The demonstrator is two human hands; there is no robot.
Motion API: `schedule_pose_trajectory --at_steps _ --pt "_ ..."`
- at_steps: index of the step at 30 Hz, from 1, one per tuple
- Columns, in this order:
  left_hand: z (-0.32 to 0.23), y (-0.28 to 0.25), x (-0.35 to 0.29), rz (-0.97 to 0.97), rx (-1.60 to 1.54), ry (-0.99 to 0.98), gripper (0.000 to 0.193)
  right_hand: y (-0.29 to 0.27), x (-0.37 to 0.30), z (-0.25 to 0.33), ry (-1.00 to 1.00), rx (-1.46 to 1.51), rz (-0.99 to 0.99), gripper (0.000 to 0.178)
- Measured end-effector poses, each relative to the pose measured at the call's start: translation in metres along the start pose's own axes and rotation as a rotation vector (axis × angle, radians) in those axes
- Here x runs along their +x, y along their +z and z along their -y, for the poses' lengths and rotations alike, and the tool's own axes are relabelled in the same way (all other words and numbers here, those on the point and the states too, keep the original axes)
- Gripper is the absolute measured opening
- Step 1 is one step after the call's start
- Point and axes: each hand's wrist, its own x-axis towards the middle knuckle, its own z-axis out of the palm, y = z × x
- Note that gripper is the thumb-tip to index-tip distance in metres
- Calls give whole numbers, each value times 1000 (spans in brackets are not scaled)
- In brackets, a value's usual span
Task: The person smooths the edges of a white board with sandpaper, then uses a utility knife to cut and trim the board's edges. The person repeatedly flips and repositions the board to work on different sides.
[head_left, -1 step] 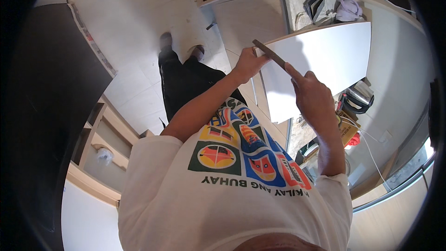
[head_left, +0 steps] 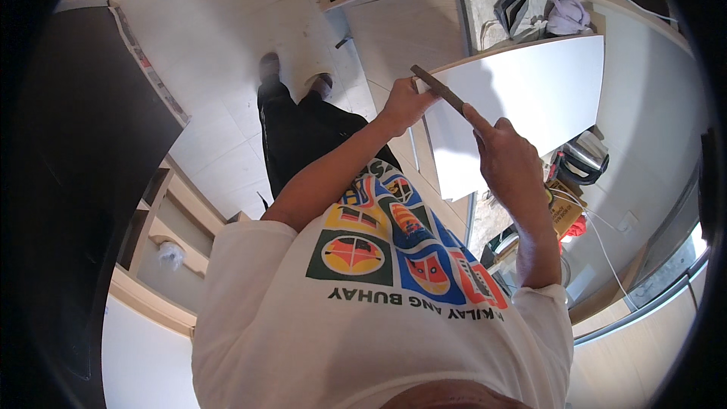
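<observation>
A white panel [head_left: 541, 95] with a light wood-toned edge lies on the counter to my right. My left hand [head_left: 407, 108] is closed on the panel's near-left corner; part of its fingers is hidden. In my right hand [head_left: 511, 157] is a flat, dark brown file [head_left: 439, 91], with the index finger stretched along it. The file slants across the panel's corner, its far end just past my left thumb. From this angle I cannot tell whether it touches the panel edge.
Past the panel lie a dark folded object [head_left: 513, 9] and a pale purple cloth [head_left: 568, 14]. A metal kettle [head_left: 587, 157], a cardboard box [head_left: 564, 208] and a white cable [head_left: 602, 246] sit at right. A dark surface [head_left: 68, 182] fills the left; open wooden shelving [head_left: 178, 227] stands below it.
</observation>
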Motion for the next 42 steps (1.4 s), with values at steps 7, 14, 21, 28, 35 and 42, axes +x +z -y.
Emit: schedule_pose_trajectory --at_steps 7,14,21,28,35,42 --pt "9 3 10 -15 -2 8 24 21 19 -10 -12 39 -42 41" --pt "-9 3 3 -28 65 26 25 -5 39 5 15 63 -26 39" --pt "2 3 6 -27 64 118 29 5 42 4 -7 62 -3 37" --pt "1 -1 11 -4 208 87 41 -20 32 3 11 25 82 36" --pt "1 -1 11 -70 139 107 41 37 45 -15 38 187 -268 43" --pt "-7 -1 -14 -240 523 369 48 124 -20 -61 599 757 -687 36"
